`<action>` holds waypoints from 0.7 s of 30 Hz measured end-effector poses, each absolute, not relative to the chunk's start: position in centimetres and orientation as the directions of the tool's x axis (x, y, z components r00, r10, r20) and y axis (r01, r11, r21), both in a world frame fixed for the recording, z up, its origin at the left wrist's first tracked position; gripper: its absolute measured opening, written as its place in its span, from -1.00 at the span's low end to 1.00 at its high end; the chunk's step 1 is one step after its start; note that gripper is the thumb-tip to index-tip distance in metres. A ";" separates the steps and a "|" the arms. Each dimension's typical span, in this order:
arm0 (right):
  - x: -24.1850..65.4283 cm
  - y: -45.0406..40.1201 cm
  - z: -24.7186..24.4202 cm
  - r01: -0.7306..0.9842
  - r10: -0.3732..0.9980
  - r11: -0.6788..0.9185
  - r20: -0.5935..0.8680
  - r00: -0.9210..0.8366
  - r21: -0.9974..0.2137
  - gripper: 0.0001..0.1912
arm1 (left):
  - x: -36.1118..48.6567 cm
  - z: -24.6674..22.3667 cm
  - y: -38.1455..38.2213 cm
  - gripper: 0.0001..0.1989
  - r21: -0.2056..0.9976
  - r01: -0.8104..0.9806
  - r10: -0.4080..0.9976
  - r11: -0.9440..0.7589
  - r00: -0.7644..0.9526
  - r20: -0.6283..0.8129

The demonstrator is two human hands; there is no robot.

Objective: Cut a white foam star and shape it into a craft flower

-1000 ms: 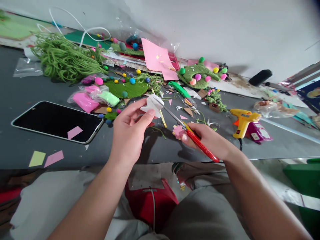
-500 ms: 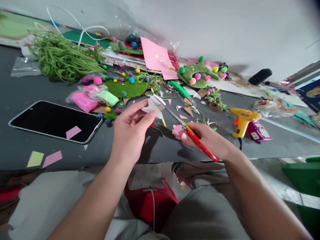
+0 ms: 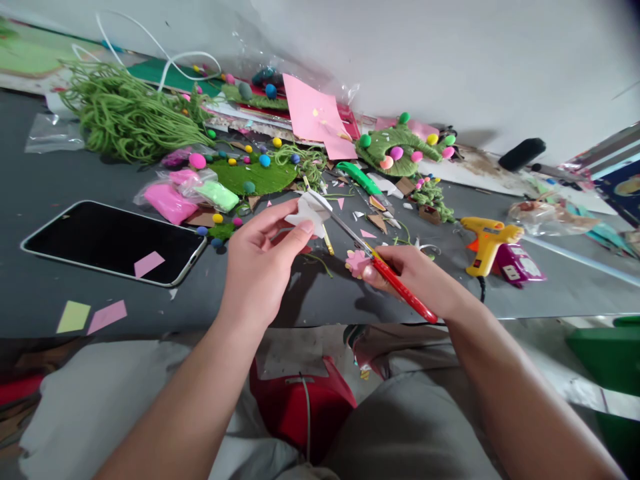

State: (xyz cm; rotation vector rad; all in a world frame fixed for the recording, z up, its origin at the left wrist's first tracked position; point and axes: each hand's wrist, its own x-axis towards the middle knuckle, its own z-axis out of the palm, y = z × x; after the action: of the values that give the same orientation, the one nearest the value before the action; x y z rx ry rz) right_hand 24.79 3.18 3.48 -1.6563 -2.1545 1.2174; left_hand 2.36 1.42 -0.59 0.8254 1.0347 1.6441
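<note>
Between the thumb and fingers of my left hand (image 3: 267, 260) is a small white paper cutout (image 3: 311, 217) with a wavy, petal-like edge. My right hand (image 3: 415, 280) grips scissors (image 3: 397, 287) by their red handles. The blades slant up to the left and their tips meet the paper's upper right edge. A pink paper flower (image 3: 357, 264) with yellowish edges shows beside my right fingertips; whether they touch it I cannot tell. Behind the white paper, a thin yellow pencil-like stick (image 3: 328, 240) lies partly hidden.
Left of my hands lies a phone (image 3: 115, 240) with a pink scrap on it. Green yarn (image 3: 135, 120), bagged clay (image 3: 170, 202) and pompoms spread behind. A green box cutter (image 3: 357, 177) lies among paper scraps. To the right is a yellow glue gun (image 3: 487, 243).
Both hands keep almost the same pose, and the scissors stay at the edge of the white paper. The whole view has shifted very slightly.
</note>
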 end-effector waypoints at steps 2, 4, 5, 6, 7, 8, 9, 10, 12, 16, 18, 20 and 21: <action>24.7 3.2 3.5 0.734 0.870 0.053 -0.329 -0.366 -0.677 -0.51 | 2.3 -0.6 1.4 -0.69 0.910 -0.383 0.957 -0.158 -0.285 0.046; 24.7 3.2 3.5 0.735 0.876 0.057 -0.320 -0.362 -0.675 -0.48 | 2.2 -0.6 1.5 -0.68 0.906 -0.390 0.958 -0.162 -0.282 0.050; 24.7 3.2 3.4 0.735 0.878 0.061 -0.314 -0.361 -0.675 -0.47 | 2.2 -0.6 1.5 -0.67 0.905 -0.393 0.959 -0.161 -0.279 0.049; 24.7 3.2 3.4 0.734 0.880 0.062 -0.310 -0.360 -0.676 -0.46 | 2.1 -0.6 1.5 -0.67 0.904 -0.396 0.960 -0.160 -0.277 0.048; 24.7 3.2 3.4 0.731 0.881 0.059 -0.309 -0.358 -0.680 -0.46 | 2.1 -0.6 1.6 -0.67 0.903 -0.399 0.960 -0.158 -0.275 0.047; 24.7 3.2 3.4 0.728 0.882 0.053 -0.310 -0.355 -0.684 -0.45 | 2.1 -0.6 1.6 -0.67 0.902 -0.402 0.961 -0.157 -0.274 0.045; 24.7 3.2 3.3 0.725 0.882 0.044 -0.314 -0.351 -0.687 -0.45 | 2.1 -0.6 1.7 -0.66 0.902 -0.403 0.961 -0.156 -0.275 0.044; 24.7 3.2 3.3 0.723 0.882 0.036 -0.319 -0.348 -0.690 -0.45 | 2.1 -0.7 1.7 -0.66 0.902 -0.402 0.960 -0.157 -0.277 0.044; 24.7 3.2 3.2 0.721 0.879 0.025 -0.328 -0.345 -0.693 -0.46 | 2.0 -0.7 1.7 -0.66 0.905 -0.396 0.959 -0.156 -0.279 0.043; 24.9 3.2 3.1 0.730 0.883 0.017 -0.333 -0.332 -0.683 -0.50 | 2.0 -0.6 1.7 -0.65 0.912 -0.388 0.962 -0.134 -0.271 0.026; 24.9 3.2 3.0 0.739 0.889 0.009 -0.333 -0.315 -0.674 -0.52 | 2.0 -0.5 1.7 -0.65 0.909 -0.398 0.963 -0.127 -0.271 0.015; 24.9 3.2 3.0 0.748 0.894 -0.001 -0.336 -0.296 -0.663 -0.53 | 2.0 -0.5 1.7 -0.66 0.902 -0.411 0.962 -0.129 -0.272 0.014; 24.8 3.2 2.9 0.753 0.897 -0.007 -0.337 -0.285 -0.658 -0.53 | 2.0 -0.5 1.7 -0.67 0.900 -0.415 0.963 -0.132 -0.271 0.016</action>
State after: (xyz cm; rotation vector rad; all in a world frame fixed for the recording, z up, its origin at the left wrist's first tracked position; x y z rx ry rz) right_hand 24.84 3.23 2.95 -1.7547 -2.0746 1.1684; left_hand 1.96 1.68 -0.47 0.7861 1.0109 1.6334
